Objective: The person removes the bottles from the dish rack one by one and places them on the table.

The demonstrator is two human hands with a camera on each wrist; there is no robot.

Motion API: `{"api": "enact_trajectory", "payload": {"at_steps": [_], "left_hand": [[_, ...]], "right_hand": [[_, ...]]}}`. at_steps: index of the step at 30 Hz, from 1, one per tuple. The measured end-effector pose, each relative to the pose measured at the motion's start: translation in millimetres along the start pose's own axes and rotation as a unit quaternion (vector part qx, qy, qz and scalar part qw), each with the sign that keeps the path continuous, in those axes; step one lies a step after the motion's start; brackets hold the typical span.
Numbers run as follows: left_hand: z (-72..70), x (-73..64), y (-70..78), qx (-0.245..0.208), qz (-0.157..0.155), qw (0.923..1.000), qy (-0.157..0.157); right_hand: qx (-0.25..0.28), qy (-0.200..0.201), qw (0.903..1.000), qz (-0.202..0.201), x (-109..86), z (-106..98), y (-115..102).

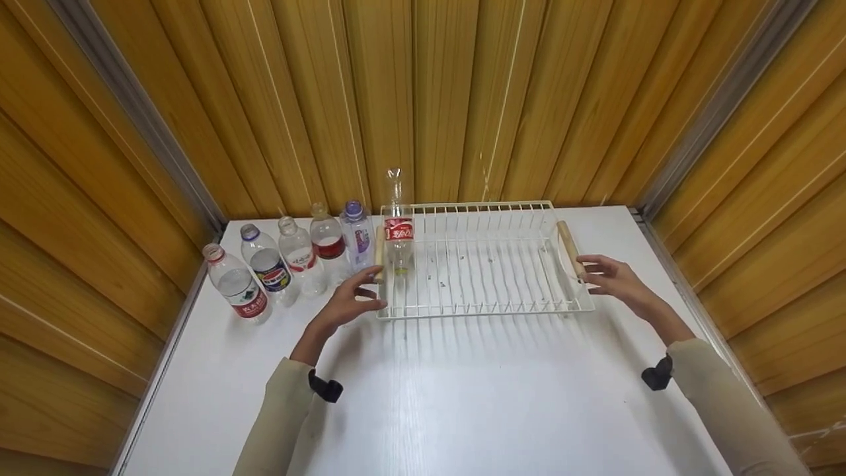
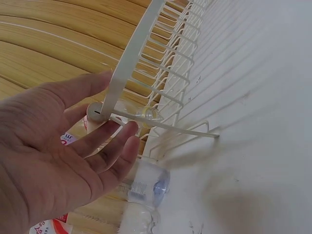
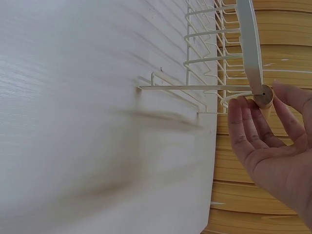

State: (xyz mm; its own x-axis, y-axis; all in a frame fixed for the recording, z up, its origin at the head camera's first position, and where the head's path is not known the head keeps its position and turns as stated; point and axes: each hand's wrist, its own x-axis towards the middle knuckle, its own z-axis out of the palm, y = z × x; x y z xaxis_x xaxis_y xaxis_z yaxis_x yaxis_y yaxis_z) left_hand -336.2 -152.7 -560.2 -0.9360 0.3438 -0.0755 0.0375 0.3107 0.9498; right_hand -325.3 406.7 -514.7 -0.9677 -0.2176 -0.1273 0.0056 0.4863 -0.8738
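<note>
A white wire dish rack point(image 1: 489, 312) with a wooden handle at each end stands on the white table. At its left end, my left hand point(image 1: 347, 301) has fingers curled loosely around the left handle point(image 2: 96, 112), thumb up by the white rim. My right hand point(image 1: 615, 281) holds the front end of the right handle point(image 3: 263, 97) between thumb and fingers. Upright in the rack's left end is a clear plastic bottle point(image 1: 399, 229) with a red label, neck up.
Left of the rack, several plastic bottles stand in a slanting row, from a red-labelled bottle point(image 1: 239, 291) to a purple-tinted bottle point(image 1: 357, 238). Wood-look panels point(image 1: 443, 99) enclose the table point(image 1: 423, 396) at the back and sides.
</note>
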Motion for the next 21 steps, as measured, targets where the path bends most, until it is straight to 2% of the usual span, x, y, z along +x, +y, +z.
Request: {"api": "enact_trajectory", "payload": {"at_steps": [7,12,17,21], "left_hand": [[0.8,1.0,-1.3,-0.01,-0.009,0.9999,-0.009],[1.2,0.9,2.2,-0.012,-0.022,0.9996,-0.017],[1.5,2.3,-1.0,-0.012,-0.039,0.9991,-0.015],[0.4,3.0,-1.6,-0.018,-0.042,0.9988,-0.018]], "right_hand": [[0.001,0.01,0.9999,-0.009,2.3,-3,-1],[0.006,0.03,0.9994,-0.015,12.6,-12,-9],[-0.004,0.044,0.9989,-0.018,32.3,-18,-28],[-0.028,0.032,0.999,-0.015,50.9,-9,-53]]}}
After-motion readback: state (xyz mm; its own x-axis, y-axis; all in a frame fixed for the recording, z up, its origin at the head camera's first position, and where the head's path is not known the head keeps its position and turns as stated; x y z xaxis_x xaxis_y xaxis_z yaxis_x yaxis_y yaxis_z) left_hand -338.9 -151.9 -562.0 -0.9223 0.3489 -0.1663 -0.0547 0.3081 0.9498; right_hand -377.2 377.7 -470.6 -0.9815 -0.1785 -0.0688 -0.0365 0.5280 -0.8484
